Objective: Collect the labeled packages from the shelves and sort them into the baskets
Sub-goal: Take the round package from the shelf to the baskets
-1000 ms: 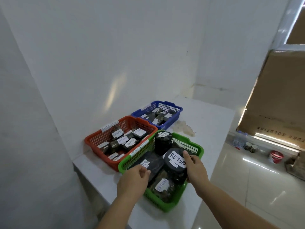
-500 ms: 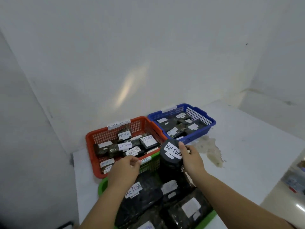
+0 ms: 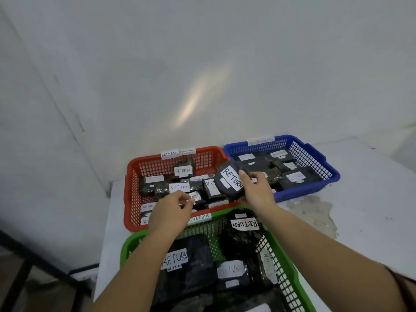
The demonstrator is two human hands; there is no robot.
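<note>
Packages in black wrap fill all three baskets in the head view. The right hand point(image 3: 256, 192) grips a round black package point(image 3: 227, 180) just right of centre, thumb across its white "RETURN" label and fingers curled under the far edge, so the label faces the camera, probably to be read before sorting. The package hangs over the gap between the red basket point(image 3: 132, 188) at centre left and the blue basket point(image 3: 324, 167) at centre right, touching neither as far as I can tell.

The left hand point(image 3: 173, 212) hovers over the near edge of the red basket with fingers loosely curled; it seems to hold nothing, though a small item between the fingertips cannot be ruled out. The green basket point(image 3: 130, 244) sits in the lower middle of the frame, nearest the person, with more "RETURN" packages lying flat inside. All three baskets rest on a white table point(image 3: 371, 199) against the wall, and tags on the red and green rims read "OVERDUE".

Compared with half a second ago, the round package sits higher and farther from the green basket, now level with the red and blue ones, and its label is tilted more upright. The left hand has drifted forward over the red basket, and the camera is closer.
</note>
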